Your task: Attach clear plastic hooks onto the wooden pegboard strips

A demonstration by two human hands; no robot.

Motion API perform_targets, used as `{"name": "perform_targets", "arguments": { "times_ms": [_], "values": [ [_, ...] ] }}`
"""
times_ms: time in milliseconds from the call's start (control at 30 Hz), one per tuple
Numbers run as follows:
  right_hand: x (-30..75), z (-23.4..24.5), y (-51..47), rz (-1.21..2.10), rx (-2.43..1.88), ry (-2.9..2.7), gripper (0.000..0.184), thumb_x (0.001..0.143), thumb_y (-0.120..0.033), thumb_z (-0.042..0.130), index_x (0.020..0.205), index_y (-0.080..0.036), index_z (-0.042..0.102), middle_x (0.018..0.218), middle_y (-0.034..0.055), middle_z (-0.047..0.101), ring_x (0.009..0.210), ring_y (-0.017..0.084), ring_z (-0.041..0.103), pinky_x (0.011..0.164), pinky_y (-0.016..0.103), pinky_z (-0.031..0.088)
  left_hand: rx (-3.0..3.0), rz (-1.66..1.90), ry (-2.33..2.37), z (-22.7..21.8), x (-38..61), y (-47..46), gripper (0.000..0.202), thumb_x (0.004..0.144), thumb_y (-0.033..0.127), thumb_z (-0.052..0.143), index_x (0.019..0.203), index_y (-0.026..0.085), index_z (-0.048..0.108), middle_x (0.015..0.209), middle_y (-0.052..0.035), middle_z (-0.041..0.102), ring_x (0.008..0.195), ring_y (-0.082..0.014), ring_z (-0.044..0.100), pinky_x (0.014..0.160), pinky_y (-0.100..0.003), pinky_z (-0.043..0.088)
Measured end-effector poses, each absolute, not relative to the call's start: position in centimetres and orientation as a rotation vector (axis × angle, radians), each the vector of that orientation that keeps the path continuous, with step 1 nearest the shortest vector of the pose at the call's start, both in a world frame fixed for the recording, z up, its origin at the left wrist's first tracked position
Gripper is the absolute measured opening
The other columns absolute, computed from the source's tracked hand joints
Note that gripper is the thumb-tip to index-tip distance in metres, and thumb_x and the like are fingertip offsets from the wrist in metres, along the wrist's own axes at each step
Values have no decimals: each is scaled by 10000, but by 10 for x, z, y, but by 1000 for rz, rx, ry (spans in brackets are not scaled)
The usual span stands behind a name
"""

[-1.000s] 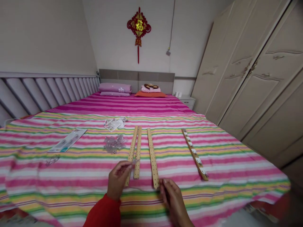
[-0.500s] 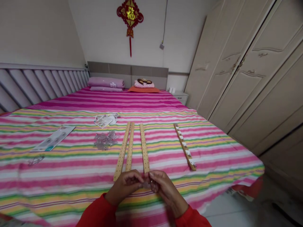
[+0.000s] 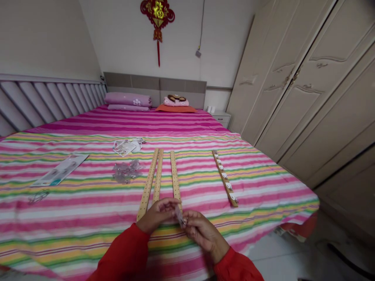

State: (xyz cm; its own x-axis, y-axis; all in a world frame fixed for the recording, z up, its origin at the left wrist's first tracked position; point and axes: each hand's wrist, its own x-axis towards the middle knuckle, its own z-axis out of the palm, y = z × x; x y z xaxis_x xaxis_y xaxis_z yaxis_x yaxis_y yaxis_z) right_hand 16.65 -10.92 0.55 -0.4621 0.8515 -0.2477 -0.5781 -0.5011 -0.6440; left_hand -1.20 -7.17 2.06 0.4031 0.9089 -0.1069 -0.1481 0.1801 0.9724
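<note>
Left hand (image 3: 158, 215) and right hand (image 3: 202, 232) pinch a small clear plastic piece (image 3: 179, 214) between their fingertips, near three perforated wooden strips (image 3: 158, 175); the red wall knot (image 3: 157, 11) bears a blurred, unreadable gold character

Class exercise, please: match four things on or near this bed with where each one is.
Things: 1 small clear piece; 2 strip with white knobs; 3 flat packet; 4 red ornament.
Places: A on the wall; B between left hand and right hand; C far left on the bedspread; D right of three bare strips.
Pairs: 1-B; 2-D; 3-C; 4-A.
</note>
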Motion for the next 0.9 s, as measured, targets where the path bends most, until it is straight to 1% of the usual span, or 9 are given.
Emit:
{"name": "perform_targets", "arguments": {
  "times_ms": [67,100,200,267,433,533,667,800,900],
  "values": [
    [168,5,-105,1946,-730,-597,203,532,-148,804,690,-104,685,562,10,642,417,23,462,399,116,293,1085,967,941,18,-10,-68,491,566,370,799,998,160,695,856,-71,698,777,-179,634,714,-305,492],
    [168,4,-103,1881,-767,-596,209,539,-164,807,695,-112,677,566,10,652,419,29,474,400,117,304,1048,1015,1012,16,-9,-67,509,556,390,798,994,153,693,866,-77,702,789,-182,635,720,-304,491],
    [170,0,-98,1698,-925,-615,252,535,-229,821,689,-129,649,556,14,673,394,48,494,375,131,310,953,1133,1224,9,-8,-67,510,496,466,793,863,127,690,796,-75,698,767,-180,632,714,-297,491],
    [170,-4,-96,1635,-1013,-644,290,511,-263,831,679,-130,635,552,31,686,389,68,521,367,145,326,973,1140,1288,4,-7,-70,525,486,514,772,828,126,676,770,-65,690,754,-179,633,708,-296,496],
    [165,-15,-91,1594,-1108,-708,335,465,-298,837,668,-136,626,514,37,680,366,99,546,360,175,373,1134,1012,1330,-8,-2,-77,463,606,570,661,811,156,638,767,-45,680,723,-170,641,664,-283,504],
    [162,-19,-88,1585,-1136,-724,340,450,-300,832,657,-141,614,492,29,670,345,98,533,348,179,372,1108,926,1373,-11,2,-76,388,663,541,627,775,170,605,742,-44,678,680,-174,647,640,-291,505],
    [161,-20,-84,1582,-1164,-739,349,448,-297,826,659,-148,591,481,25,665,347,103,538,348,180,382,993,788,1382,-9,7,-71,312,732,495,597,705,185,579,754,-65,704,679,-197,669,646,-311,512],
    [161,-20,-79,1599,-1184,-769,388,435,-316,835,668,-154,572,477,21,659,351,109,544,352,188,395,866,720,1336,-6,9,-69,344,733,523,604,703,181,596,722,-74,717,681,-205,674,678,-324,515],
    [161,-21,-75,1619,-1199,-782,412,412,-331,837,660,-158,557,461,17,646,347,115,544,345,193,394,787,697,1299,-4,10,-69,384,716,554,615,727,171,623,701,-72,719,657,-193,670,688,-313,513]
  ]
}}
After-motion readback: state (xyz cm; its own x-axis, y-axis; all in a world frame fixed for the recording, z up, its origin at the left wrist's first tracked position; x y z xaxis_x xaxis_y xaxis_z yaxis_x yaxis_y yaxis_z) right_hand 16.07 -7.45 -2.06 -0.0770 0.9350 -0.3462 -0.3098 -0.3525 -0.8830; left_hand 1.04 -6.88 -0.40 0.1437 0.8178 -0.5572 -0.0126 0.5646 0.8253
